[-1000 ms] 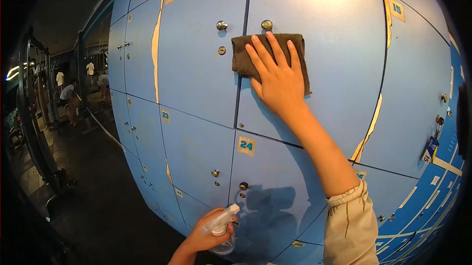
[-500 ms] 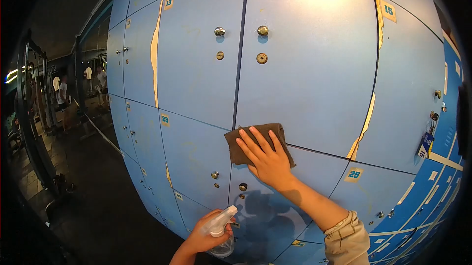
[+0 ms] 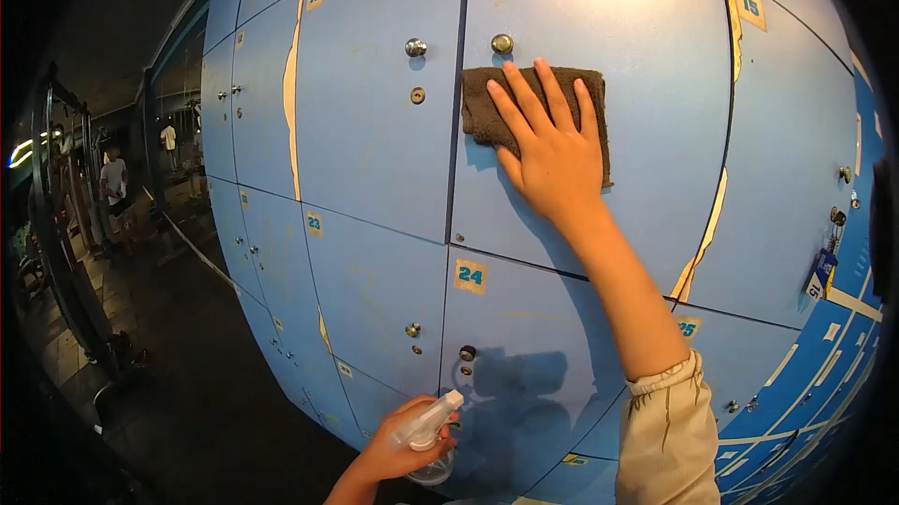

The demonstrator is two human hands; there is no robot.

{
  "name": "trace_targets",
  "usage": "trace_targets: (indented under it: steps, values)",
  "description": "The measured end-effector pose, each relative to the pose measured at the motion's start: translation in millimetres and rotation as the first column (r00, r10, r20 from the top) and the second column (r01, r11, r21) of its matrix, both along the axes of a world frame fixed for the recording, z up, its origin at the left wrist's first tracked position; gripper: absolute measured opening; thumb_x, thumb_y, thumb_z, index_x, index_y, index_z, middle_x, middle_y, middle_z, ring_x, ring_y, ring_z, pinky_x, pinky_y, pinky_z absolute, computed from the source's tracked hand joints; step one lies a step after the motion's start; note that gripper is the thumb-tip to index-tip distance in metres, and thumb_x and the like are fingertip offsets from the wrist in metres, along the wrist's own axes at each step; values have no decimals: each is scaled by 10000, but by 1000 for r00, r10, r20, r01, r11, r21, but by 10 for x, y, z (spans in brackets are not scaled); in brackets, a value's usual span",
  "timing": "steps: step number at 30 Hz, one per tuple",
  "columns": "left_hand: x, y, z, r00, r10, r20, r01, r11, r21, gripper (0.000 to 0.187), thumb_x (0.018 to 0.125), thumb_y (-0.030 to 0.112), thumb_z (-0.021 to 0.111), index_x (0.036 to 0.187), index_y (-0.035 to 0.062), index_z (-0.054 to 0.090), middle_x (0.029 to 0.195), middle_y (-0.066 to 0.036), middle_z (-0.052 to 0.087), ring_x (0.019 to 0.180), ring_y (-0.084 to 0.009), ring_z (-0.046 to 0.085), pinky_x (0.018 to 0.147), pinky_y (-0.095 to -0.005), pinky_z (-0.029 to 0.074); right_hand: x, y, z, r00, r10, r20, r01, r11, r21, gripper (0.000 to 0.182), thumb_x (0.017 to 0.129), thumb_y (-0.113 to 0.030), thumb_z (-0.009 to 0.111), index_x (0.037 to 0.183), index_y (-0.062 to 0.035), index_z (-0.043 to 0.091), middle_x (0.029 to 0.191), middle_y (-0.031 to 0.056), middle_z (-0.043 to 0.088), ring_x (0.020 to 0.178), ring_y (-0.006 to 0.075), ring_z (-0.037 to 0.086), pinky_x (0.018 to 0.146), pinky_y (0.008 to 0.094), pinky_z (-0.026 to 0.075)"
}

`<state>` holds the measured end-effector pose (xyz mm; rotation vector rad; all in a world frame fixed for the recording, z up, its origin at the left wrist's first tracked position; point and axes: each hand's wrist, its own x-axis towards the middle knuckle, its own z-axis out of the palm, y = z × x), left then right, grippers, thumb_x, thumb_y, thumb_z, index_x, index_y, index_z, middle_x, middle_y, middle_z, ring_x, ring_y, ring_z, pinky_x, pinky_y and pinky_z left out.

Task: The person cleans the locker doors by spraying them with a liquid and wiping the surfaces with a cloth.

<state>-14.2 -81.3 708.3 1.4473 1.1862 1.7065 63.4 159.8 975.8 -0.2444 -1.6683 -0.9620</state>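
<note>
My right hand point(image 3: 559, 159) is spread flat over a folded dark brown cloth point(image 3: 478, 114), holding it against the blue locker door numbered 14 point(image 3: 655, 65). The cloth lies just below the door's round knob point(image 3: 502, 43) and covers the keyhole area. Low in the view, my left hand point(image 3: 398, 444) is wrapped around a clear spray bottle point(image 3: 433, 470) with a translucent trigger head. Its nozzle tilts up to the right, in front of the door numbered 24 point(image 3: 506, 318). Part of the bottle is hidden behind my fingers.
Door 13 point(image 3: 365, 149) adjoins on the left, with its own knob and lock. Pale chipped edges point(image 3: 704, 234) run beside door 15. Keys with a blue tag point(image 3: 821, 271) hang at the right. Gym equipment point(image 3: 70, 215) and a person point(image 3: 114, 182) are far left.
My right hand has moved the cloth up from the lower edge of door 14 to just under its knob, uncovering the number 24 label. My left hand stays low with the spray bottle.
</note>
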Motion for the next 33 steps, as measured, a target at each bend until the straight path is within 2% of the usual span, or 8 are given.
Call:
trace_targets:
  steps: [3, 11, 14, 17, 18, 19, 25, 33]
  values:
    - [16, 15, 224, 824, 86, -560, -56, 996, 71, 527, 811, 80, 725, 1288, -9, 521, 1090, -104, 645, 946, -241, 649, 851, -326, 521, -7, -34, -72, 999, -37, 5, 38, 999, -30, 726, 741, -315, 721, 1418, -192, 490, 1512, 0, 412, 1443, 227, 292, 1181, 501, 190]
    - [324, 141, 515, 720, -202, -664, 383, 913, 137, 887, 818, 126, 668, 1548, 108, 165, 1334, -167, 557, 989, -331, 641, 849, -401, 513, 143, -225, -757, 979, -37, 201, 73, 982, -175, 789, 691, -288, 758, 1422, -182, 480, 1534, 0, 382, 1446, 228, 290, 1170, 510, 215]
    - [426, 264, 666, 677, -564, -473, 720, 640, 269, 865, 843, 162, 654, 1551, 84, 164, 1333, -184, 550, 975, -310, 645, 844, -382, 512, 195, -210, -1250, 950, -46, 307, 96, 984, -150, 815, 673, -293, 767, 1426, -187, 473, 1542, -9, 369, 1446, 216, 290, 1170, 500, 216]
    - [346, 336, 1013, 308, -915, -260, 909, 203, 364, 704, 863, 231, 704, 1462, 57, 378, 1155, -171, 595, 894, -228, 617, 790, -327, 503, 273, -199, -1399, 923, -12, 384, 93, 977, -193, 818, 669, -293, 764, 1427, -196, 472, 1546, -22, 364, 1443, 201, 295, 1174, 488, 216]
    - [507, 583, 1051, 273, -859, -433, 850, 5, 527, 643, 877, 212, 706, 1427, 25, 430, 1085, -133, 621, 867, -185, 613, 755, -302, 510, 272, -204, -1379, 926, -12, 378, 91, 977, -193, 806, 676, -283, 760, 1426, -207, 474, 1545, -29, 364, 1440, 192, 301, 1179, 478, 214]
    - [609, 632, 1050, 165, -910, -380, 843, -70, 534, 638, 874, 214, 708, 1419, 26, 433, 1084, -134, 619, 867, -186, 611, 756, -303, 509, 287, -229, -1336, 921, 8, 390, 86, 971, -222, 807, 671, -276, 759, 1424, -219, 477, 1543, -34, 369, 1438, 193, 305, 1182, 476, 209]
    - [974, 674, 936, -12, -968, -250, 797, -160, 582, 608, 860, 225, 719, 1372, 32, 453, 1082, -137, 608, 868, -189, 603, 759, -304, 500, 234, -209, -1011, 951, 3, 308, 59, 980, -192, 789, 662, -254, 751, 1409, -228, 499, 1534, -37, 386, 1436, 196, 311, 1181, 472, 212]
    - [1117, 780, 898, -41, -984, -172, 770, -141, 623, 569, 842, 240, 734, 1309, 40, 480, 1079, -141, 594, 869, -193, 593, 764, -306, 488, -110, -84, -355, 996, -86, -3, 86, 995, -50, 736, 720, -255, 698, 1421, -308, 479, 1532, -93, 378, 1435, 150, 300, 1201, 437, 188]
